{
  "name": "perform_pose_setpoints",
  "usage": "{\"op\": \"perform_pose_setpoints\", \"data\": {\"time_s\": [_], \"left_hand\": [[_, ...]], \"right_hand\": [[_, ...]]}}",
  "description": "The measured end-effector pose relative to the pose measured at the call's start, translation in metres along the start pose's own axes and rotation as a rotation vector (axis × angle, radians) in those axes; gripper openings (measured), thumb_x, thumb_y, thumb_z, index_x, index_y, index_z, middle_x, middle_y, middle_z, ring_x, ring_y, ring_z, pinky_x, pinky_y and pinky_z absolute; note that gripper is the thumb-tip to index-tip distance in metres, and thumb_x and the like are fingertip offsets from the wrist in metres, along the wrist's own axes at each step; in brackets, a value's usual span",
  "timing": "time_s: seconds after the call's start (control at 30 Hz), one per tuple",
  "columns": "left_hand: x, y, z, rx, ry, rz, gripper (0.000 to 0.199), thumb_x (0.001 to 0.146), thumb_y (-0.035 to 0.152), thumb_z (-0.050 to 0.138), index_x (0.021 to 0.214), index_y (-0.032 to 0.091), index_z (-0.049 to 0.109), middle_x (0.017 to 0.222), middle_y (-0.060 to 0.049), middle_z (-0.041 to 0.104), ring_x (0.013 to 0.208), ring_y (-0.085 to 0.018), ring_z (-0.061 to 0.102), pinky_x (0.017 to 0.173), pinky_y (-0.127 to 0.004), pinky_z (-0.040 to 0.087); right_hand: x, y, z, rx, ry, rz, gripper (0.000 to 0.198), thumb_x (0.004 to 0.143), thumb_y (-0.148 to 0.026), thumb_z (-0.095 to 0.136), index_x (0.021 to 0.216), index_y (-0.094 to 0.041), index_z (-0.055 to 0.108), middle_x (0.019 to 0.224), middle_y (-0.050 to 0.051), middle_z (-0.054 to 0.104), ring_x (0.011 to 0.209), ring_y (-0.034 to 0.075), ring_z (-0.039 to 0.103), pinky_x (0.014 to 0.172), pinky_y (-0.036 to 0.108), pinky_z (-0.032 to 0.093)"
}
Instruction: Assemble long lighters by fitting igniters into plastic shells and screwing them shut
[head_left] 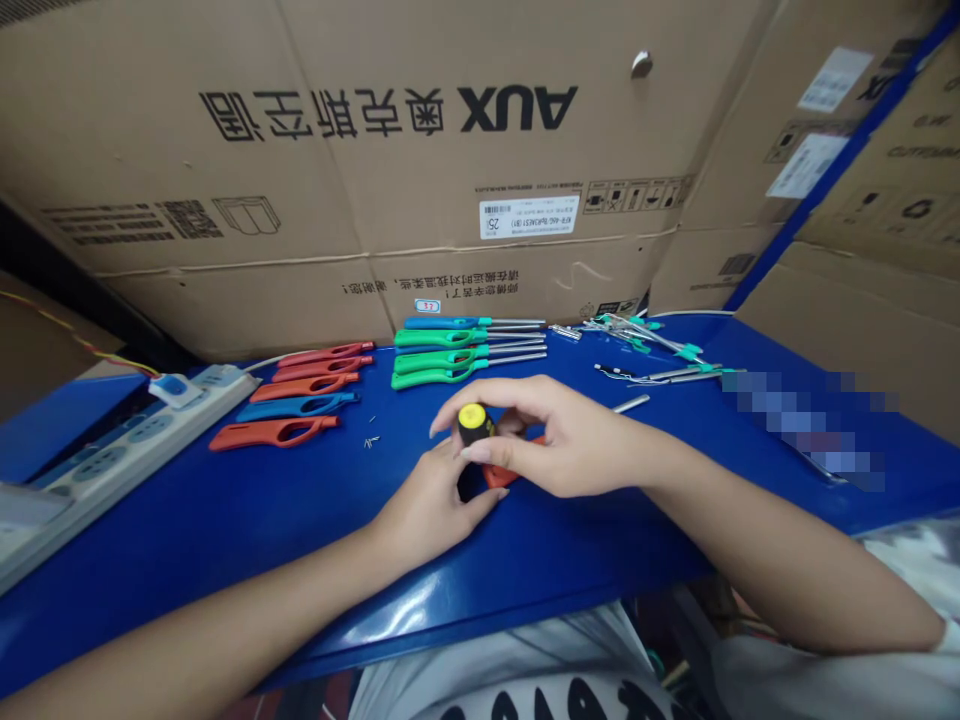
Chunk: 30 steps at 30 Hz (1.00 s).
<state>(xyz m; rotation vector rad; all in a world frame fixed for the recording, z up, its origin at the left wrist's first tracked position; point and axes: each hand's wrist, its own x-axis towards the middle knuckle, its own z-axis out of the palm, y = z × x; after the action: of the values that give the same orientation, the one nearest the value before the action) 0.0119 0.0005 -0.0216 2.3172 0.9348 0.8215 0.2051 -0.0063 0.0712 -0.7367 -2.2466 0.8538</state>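
My right hand [559,437] is closed around a screwdriver [473,418] with a black handle and a yellow end cap. The screwdriver stands roughly upright, its tip hidden by my fingers. Under it lies an orange-red gas lighter [501,476], mostly covered by both hands; a metal tube [632,403] sticks out beyond my right hand. My left hand [427,502] is closed on the lighter's near end, thumb against its side, pressing it to the blue tabletop [360,580]. A few small screws [372,441] lie left of my hands.
Several red, orange and blue lighter handles [274,433] lie at the left, beside a power strip [124,455]. Green and blue lighters with metal tubes [431,376] sit at the back. Loose tubes with green parts [645,333] are at back right. Cardboard [337,200] walls the table.
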Motion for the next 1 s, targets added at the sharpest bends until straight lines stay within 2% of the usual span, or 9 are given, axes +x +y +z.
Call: {"op": "perform_pose_setpoints", "data": {"time_s": [0.07, 0.17, 0.23, 0.33, 0.43, 0.5, 0.7, 0.87, 1.0], "left_hand": [[0.000, 0.000, 0.000, 0.033, 0.003, -0.008, 0.030, 0.085, 0.022, 0.072, 0.113, 0.019, 0.065, 0.117, -0.010, 0.072, 0.111, -0.030, 0.068, 0.095, -0.048, 0.057], [0.001, 0.002, 0.001, 0.034, -0.004, -0.009, 0.019, 0.083, 0.019, 0.072, 0.101, 0.019, 0.066, 0.102, -0.007, 0.075, 0.098, -0.027, 0.070, 0.088, -0.044, 0.058], [0.001, 0.004, 0.000, 0.024, -0.002, -0.005, 0.019, 0.082, 0.016, 0.071, 0.100, 0.019, 0.065, 0.101, -0.006, 0.075, 0.095, -0.026, 0.071, 0.087, -0.043, 0.058], [0.001, 0.009, -0.006, 0.031, -0.027, -0.027, 0.027, 0.081, 0.015, 0.071, 0.106, 0.019, 0.063, 0.104, -0.006, 0.074, 0.098, -0.025, 0.070, 0.090, -0.042, 0.057], [0.001, 0.014, -0.021, 0.093, -0.121, -0.067, 0.041, 0.079, 0.011, 0.069, 0.118, 0.021, 0.060, 0.113, -0.007, 0.071, 0.106, -0.025, 0.068, 0.095, -0.042, 0.056], [0.000, 0.017, -0.034, 0.201, -0.222, -0.094, 0.044, 0.079, 0.009, 0.067, 0.121, 0.022, 0.060, 0.119, -0.008, 0.069, 0.112, -0.027, 0.066, 0.098, -0.043, 0.055], [0.001, 0.022, -0.045, 0.433, -0.303, -0.081, 0.041, 0.089, 0.017, 0.064, 0.130, 0.021, 0.059, 0.124, -0.011, 0.069, 0.115, -0.032, 0.065, 0.100, -0.048, 0.053], [0.011, 0.017, -0.044, 0.507, -0.358, -0.009, 0.044, 0.093, 0.010, 0.054, 0.136, 0.020, 0.058, 0.123, -0.013, 0.069, 0.112, -0.030, 0.068, 0.096, -0.043, 0.056], [0.033, -0.001, -0.064, 0.501, -0.338, 0.055, 0.038, 0.096, 0.016, 0.051, 0.132, 0.017, 0.061, 0.122, -0.016, 0.068, 0.110, -0.028, 0.068, 0.097, -0.040, 0.055]], "right_hand": [[0.001, 0.003, -0.005, -0.011, 0.037, -0.022, 0.020, 0.095, -0.032, 0.064, 0.111, -0.021, 0.065, 0.091, 0.000, 0.071, 0.056, 0.009, 0.057, 0.051, 0.022, 0.043], [0.003, 0.008, -0.001, -0.245, 0.277, -0.100, 0.024, 0.087, -0.039, 0.075, 0.092, -0.018, 0.064, 0.085, 0.001, 0.068, 0.065, 0.011, 0.057, 0.057, 0.023, 0.042], [0.004, 0.011, 0.004, -0.375, 0.380, -0.142, 0.030, 0.085, -0.044, 0.076, 0.084, -0.018, 0.062, 0.078, 0.000, 0.066, 0.067, 0.013, 0.057, 0.061, 0.024, 0.042], [0.003, 0.012, 0.003, -0.387, 0.487, -0.187, 0.035, 0.084, -0.049, 0.077, 0.079, -0.018, 0.061, 0.072, -0.001, 0.063, 0.064, 0.012, 0.057, 0.062, 0.025, 0.043], [0.000, 0.015, -0.019, -0.341, 0.695, -0.111, 0.033, 0.085, -0.049, 0.076, 0.083, -0.020, 0.061, 0.070, -0.002, 0.062, 0.059, 0.012, 0.055, 0.057, 0.024, 0.043], [-0.005, 0.023, -0.042, -0.430, 0.815, -0.062, 0.030, 0.088, -0.049, 0.072, 0.085, -0.021, 0.062, 0.071, -0.002, 0.062, 0.059, 0.013, 0.055, 0.056, 0.026, 0.042], [-0.034, 0.075, -0.095, -0.881, 0.677, 0.101, 0.019, 0.090, -0.039, 0.067, 0.082, -0.022, 0.062, 0.081, 0.007, 0.068, 0.076, 0.024, 0.062, 0.072, 0.036, 0.049], [-0.052, 0.116, -0.099, -0.903, 0.660, 0.212, 0.013, 0.091, -0.032, 0.061, 0.086, -0.020, 0.063, 0.087, 0.011, 0.067, 0.083, 0.027, 0.063, 0.076, 0.038, 0.049], [-0.055, 0.130, -0.102, -0.866, 0.673, 0.212, 0.012, 0.090, -0.030, 0.063, 0.083, -0.019, 0.064, 0.086, 0.011, 0.067, 0.084, 0.026, 0.064, 0.078, 0.038, 0.050]]}}
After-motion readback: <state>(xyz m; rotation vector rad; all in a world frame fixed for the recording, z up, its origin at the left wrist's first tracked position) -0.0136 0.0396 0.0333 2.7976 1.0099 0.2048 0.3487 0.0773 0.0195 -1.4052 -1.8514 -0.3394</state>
